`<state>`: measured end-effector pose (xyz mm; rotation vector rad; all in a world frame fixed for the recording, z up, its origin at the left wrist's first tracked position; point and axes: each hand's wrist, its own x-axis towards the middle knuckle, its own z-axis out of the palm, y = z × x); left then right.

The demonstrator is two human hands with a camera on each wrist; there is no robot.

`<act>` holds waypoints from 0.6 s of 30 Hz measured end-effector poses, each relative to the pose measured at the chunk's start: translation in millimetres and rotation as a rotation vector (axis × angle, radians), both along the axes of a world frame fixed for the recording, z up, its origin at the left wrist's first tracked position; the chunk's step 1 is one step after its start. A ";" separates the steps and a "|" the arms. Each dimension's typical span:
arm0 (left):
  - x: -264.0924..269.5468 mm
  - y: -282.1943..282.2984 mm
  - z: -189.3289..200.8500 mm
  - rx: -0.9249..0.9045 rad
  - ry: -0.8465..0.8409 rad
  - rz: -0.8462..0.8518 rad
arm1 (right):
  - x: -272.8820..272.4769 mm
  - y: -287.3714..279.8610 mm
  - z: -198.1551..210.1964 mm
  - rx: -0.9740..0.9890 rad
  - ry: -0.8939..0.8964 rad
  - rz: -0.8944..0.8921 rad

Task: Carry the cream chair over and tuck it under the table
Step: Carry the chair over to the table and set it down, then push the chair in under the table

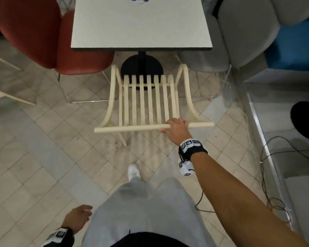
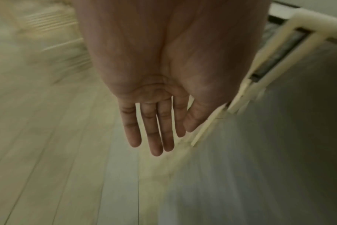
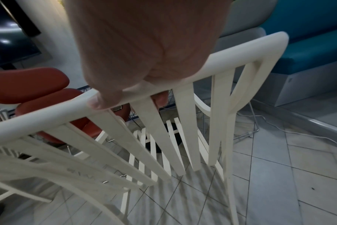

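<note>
- The right hand (image 1: 175, 128) reaches forward on an outstretched arm, palm down; its grip wraps the top rail of the cream chair (image 1: 146, 102), right of the rail's middle.
- In the right wrist view the thumb (image 3: 104, 99) lies along the rail.
- The chair faces the table (image 1: 141, 24), its seat front near the black pedestal base (image 1: 142, 70).
- The left hand (image 1: 78, 219) hangs beside the thigh, fingers (image 2: 133, 129) straight and loose, holding nothing.
</note>
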<state>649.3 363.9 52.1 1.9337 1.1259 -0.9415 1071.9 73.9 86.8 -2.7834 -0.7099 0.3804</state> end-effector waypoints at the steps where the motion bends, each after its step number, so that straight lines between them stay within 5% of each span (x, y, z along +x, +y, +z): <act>1: 18.6 19.0 4.0 0.021 -0.011 -0.034 | -1.4 -0.4 -0.5 -0.001 -0.011 0.002; 3: 69.2 40.9 26.8 0.140 -0.114 -0.131 | -3.9 -2.1 0.5 0.006 -0.026 0.018; 9: 212.3 33.8 102.6 0.541 -0.850 -0.325 | -4.3 -4.0 4.1 0.002 -0.052 0.061; 14: 278.1 -12.4 87.4 0.457 -0.832 -0.697 | -0.2 -5.2 4.8 0.022 -0.030 0.101; 18: 306.1 -24.9 62.1 0.364 -0.836 -0.678 | 5.9 -14.6 9.0 0.060 0.009 0.182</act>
